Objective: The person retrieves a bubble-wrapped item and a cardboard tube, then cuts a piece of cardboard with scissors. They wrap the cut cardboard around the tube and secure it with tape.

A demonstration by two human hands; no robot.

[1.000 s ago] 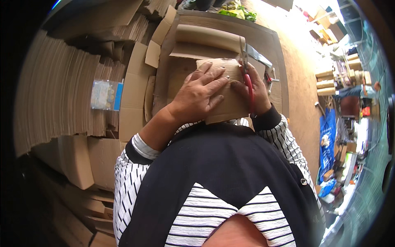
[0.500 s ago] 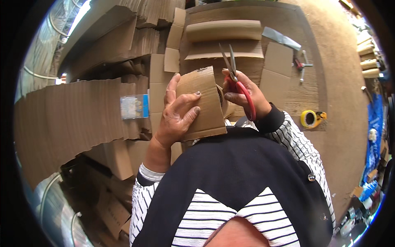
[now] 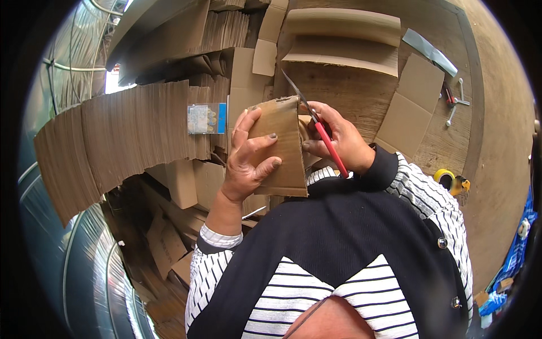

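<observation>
Corrugated cardboard piece (image 3: pixel 289 164) before me, long axis near-to-far: my left grip (image 3: pixel 244 164) clasps left side; my right grip (image 3: pixel 344 138), beside right edge, holds red-handled scissors (image 3: pixel 327 142) slanting, tips toward far desk (image 3: pixel 344 87) edge.

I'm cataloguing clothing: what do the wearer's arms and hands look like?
The left hand and right hand are bare. The sleeves are white with black dashes, ending in black cuffs; a pale inner cuff shows on the left.
</observation>
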